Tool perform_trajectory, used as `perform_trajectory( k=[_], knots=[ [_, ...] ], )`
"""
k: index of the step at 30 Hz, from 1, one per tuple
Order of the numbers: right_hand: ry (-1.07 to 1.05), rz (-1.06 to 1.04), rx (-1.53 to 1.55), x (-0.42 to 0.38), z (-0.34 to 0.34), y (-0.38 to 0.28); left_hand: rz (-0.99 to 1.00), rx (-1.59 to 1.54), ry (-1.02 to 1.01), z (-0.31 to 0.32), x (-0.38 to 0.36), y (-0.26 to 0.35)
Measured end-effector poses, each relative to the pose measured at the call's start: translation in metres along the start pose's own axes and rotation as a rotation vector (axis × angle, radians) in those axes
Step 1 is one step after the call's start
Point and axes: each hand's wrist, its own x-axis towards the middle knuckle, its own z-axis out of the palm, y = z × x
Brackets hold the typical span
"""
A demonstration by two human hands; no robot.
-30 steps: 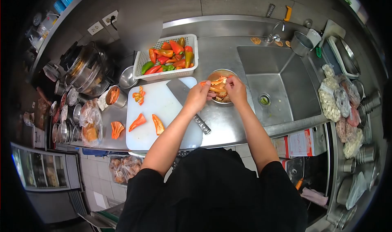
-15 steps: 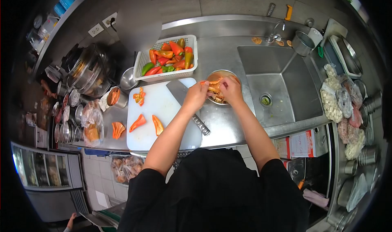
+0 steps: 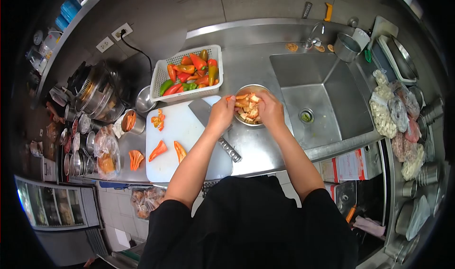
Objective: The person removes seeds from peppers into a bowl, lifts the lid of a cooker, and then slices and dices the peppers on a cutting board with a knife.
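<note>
Over the left rim of a round metal bowl, my left hand is closed on an orange bell pepper piece. My right hand is at the bowl's right side with its fingers curled in; what they hold, if anything, is hidden. Pale pepper cores and scraps fill the bowl. To the left, a white cutting board carries two orange pepper pieces, some small trimmings and a cleaver with a patterned handle. Another pepper piece lies on the counter beyond the board.
Behind the board stands a white perforated basket of red, orange and green peppers. A metal pot holds pepper strips. To the right is a steel sink with a faucet. Bagged food sits on the sink's far right.
My hands have moved apart over the bowl, uncovering more of the scraps. The pepper piece stays with my left hand. The whole view has shifted slightly.
</note>
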Motion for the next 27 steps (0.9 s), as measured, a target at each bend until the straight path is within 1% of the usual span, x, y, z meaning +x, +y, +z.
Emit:
perform_trajectory(
  k=[2, 3, 4, 6, 7, 8, 10, 11, 12, 14, 15, 16, 18, 19, 20, 22, 23, 24, 25, 26, 27],
  knots=[
    [0.174, -0.223, 0.240, -0.001, -0.014, -0.033, -0.005, 0.049, 0.001, 0.006, 0.006, -0.013],
    [0.186, -0.394, 0.284, -0.004, -0.011, -0.040, 0.004, 0.098, 0.008, 0.009, 0.012, -0.013],
    [0.191, -0.391, 0.280, -0.003, -0.003, -0.026, 0.008, 0.099, 0.003, 0.010, 0.007, -0.002],
    [-0.244, 0.052, -0.074, -0.003, 0.027, 0.023, -0.068, -0.171, 0.001, 0.011, -0.004, 0.018],
    [-0.029, -0.044, -0.078, -0.002, 0.020, 0.022, -0.058, -0.168, 0.009, 0.007, 0.000, 0.019],
    [-0.029, -0.056, -0.073, 0.002, 0.018, 0.020, -0.037, -0.110, 0.019, 0.004, 0.003, 0.018],
    [0.147, -0.133, 0.100, -0.002, -0.023, -0.036, -0.057, -0.057, 0.022, 0.007, -0.005, -0.001],
    [0.213, -0.270, 0.171, -0.005, -0.022, -0.048, -0.030, -0.056, 0.055, 0.010, 0.002, -0.006],
    [0.211, -0.275, 0.170, -0.003, -0.018, -0.049, 0.002, -0.055, 0.088, 0.013, 0.007, -0.008],
    [0.002, -0.357, 0.161, -0.005, 0.001, -0.041, -0.004, -0.087, 0.079, 0.013, -0.002, 0.010],
    [-0.096, -0.096, -0.141, -0.010, 0.031, 0.008, -0.010, -0.119, 0.068, 0.012, -0.008, 0.016],
    [-0.101, -0.106, -0.137, -0.010, 0.025, 0.013, -0.011, -0.120, 0.080, 0.010, -0.009, 0.012],
    [0.108, -0.140, -0.163, -0.005, 0.018, 0.007, -0.011, -0.122, 0.094, 0.004, -0.008, 0.000],
    [0.135, -0.175, -0.015, -0.005, 0.003, -0.024, -0.039, -0.125, 0.102, 0.004, -0.014, -0.007],
    [0.114, -0.180, -0.009, -0.008, 0.001, -0.044, -0.026, -0.166, 0.098, 0.003, -0.012, -0.009],
    [0.029, -0.451, 0.131, -0.016, 0.006, -0.075, -0.014, -0.208, 0.124, -0.001, -0.014, -0.005],
    [0.058, -0.451, 0.138, -0.018, 0.026, -0.069, -0.005, -0.337, 0.091, -0.004, -0.021, -0.004],
    [0.033, -0.463, 0.161, -0.021, 0.042, -0.051, 0.006, -0.466, 0.063, -0.011, -0.031, -0.008],
    [-0.080, -0.181, 0.056, -0.021, 0.055, -0.024, -0.004, -0.449, 0.066, -0.023, -0.039, -0.017],
    [-0.184, 0.096, -0.056, -0.016, 0.065, -0.012, -0.011, -0.444, 0.101, -0.039, -0.048, -0.028],
    [-0.199, 0.074, -0.039, -0.013, 0.066, -0.016, -0.018, -0.458, 0.171, -0.057, -0.058, -0.038]
  ],
)
